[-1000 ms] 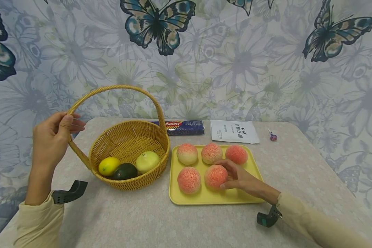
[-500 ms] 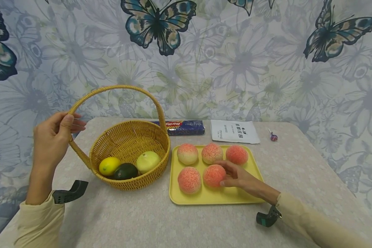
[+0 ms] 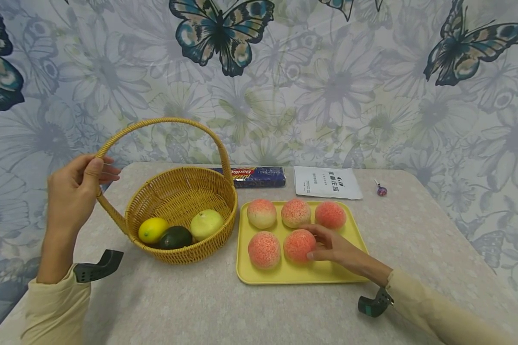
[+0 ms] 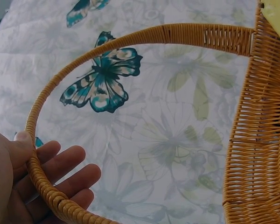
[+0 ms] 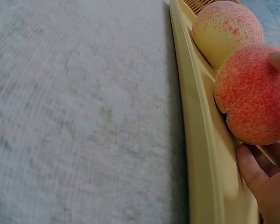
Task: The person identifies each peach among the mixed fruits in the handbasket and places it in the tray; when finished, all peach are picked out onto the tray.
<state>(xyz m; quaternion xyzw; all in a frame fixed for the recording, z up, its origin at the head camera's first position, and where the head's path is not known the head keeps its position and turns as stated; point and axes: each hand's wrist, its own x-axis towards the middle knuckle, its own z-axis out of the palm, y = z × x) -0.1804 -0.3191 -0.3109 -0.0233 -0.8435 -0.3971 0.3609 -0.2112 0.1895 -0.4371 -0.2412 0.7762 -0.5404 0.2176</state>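
Note:
At the left, my left hand (image 3: 73, 191) holds the handle (image 3: 164, 120) of a yellow wicker basket (image 3: 181, 256). The left wrist view shows the thumb on one side of the handle and the loosely bent fingers (image 4: 67, 175) behind it. Inside the basket lie a lemon (image 3: 153, 230), a dark green avocado (image 3: 175, 237) and a pale green round fruit (image 3: 206, 224). My right hand (image 3: 336, 249) grips a pink peach (image 3: 299, 246) in the front row of a yellow tray (image 3: 259, 278), thumb and fingers around its right side. Beside it sits another peach (image 3: 264, 249).
Three more peaches fill the tray's back row, including a middle one (image 3: 295, 213). Behind lie a blue Barilla pasta pack (image 3: 260, 177), partly hidden by the basket, a white printed packet (image 3: 326, 182) and a small purple lollipop (image 3: 381, 191). A patterned wall covering stands at the table's far edge.
The peach in my right hand has shifted and turned slightly to the left on the tray. My left hand and the basket have stayed in place.

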